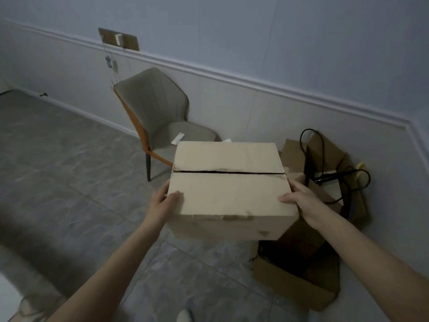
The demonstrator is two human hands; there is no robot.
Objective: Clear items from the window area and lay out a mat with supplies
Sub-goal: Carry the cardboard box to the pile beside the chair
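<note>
A closed pale cardboard box (228,182) with a dark seam across its top hangs in front of me above the floor. My left hand (163,201) grips its left side, thumb lying on the top flap. My right hand (301,197) grips the right side, thumb on the top and fingers down the side wall. The fingers under and behind the box are hidden.
A grey chair with orange edging (153,112) stands against the wall, a small white item on its seat. To the right lies a heap of open brown boxes (299,273) with black cables (336,180). Grey tiled floor (69,173) spreads to the left.
</note>
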